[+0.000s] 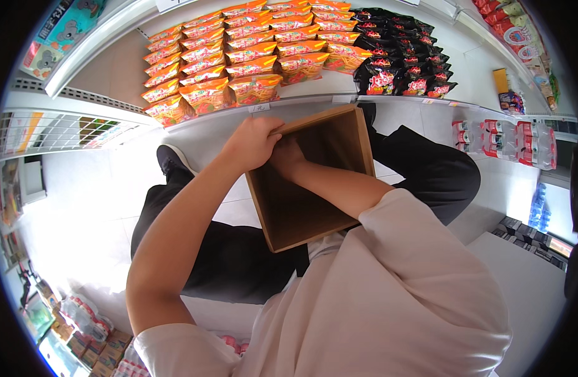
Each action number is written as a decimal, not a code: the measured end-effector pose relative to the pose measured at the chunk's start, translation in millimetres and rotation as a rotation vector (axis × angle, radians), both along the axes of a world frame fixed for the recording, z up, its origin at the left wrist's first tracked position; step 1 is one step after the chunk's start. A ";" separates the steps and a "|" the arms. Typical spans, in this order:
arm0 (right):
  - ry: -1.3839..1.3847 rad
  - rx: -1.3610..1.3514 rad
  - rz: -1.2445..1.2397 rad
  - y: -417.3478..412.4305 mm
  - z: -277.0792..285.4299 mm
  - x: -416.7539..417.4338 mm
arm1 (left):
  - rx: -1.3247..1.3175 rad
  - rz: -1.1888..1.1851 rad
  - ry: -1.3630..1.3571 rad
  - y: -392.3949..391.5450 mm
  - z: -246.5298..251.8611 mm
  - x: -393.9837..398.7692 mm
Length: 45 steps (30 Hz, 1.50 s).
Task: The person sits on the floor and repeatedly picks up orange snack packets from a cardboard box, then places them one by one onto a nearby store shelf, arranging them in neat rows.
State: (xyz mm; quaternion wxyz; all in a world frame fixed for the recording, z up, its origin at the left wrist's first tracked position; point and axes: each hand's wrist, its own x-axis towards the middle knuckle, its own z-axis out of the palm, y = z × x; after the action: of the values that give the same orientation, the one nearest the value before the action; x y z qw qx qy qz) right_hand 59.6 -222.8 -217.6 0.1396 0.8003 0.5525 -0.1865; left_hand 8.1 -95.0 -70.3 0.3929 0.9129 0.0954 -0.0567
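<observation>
An open cardboard box (312, 221) stands between my legs, its mouth facing up towards me. My left hand (252, 143) grips the box at its far left corner, thumb over the rim. Deep inside the same corner is my right hand (287, 155), reaching in across the opening. Its fingers are in shadow and partly hidden, so I cannot tell whether they hold anything. The inside of the box that shows is dark brown, and no contents can be made out. Just beyond the box, orange snack packets (256, 89) stand in rows on a white shelf (338, 86).
Black snack packets (381, 80) fill the shelf's right part. A wire rack (48, 129) is at left. Shrink-wrapped bottles (503, 141) stand at right, with a white surface (510, 278) nearer me. My bent knees flank the box above the tiled floor (86, 188).
</observation>
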 end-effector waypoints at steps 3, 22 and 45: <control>0.295 0.051 -0.069 -23.2 -21.1 19.3 | 0.002 -0.005 -0.022 -2.0 2.1 -3.1; 0.277 -0.072 -0.047 -27.8 -16.7 38.3 | 0.037 0.001 -0.057 1.8 -9.7 -4.5; 1.074 0.502 -0.400 -91.8 236.5 78.3 | -0.492 0.032 0.132 -12.2 72.1 -34.4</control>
State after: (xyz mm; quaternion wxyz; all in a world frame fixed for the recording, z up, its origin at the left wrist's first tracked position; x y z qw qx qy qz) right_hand 137.9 -314.6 18.9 -0.3874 0.6912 0.4122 -0.4497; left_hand -26.3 -107.2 1.8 0.5970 0.7824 0.1186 -0.1317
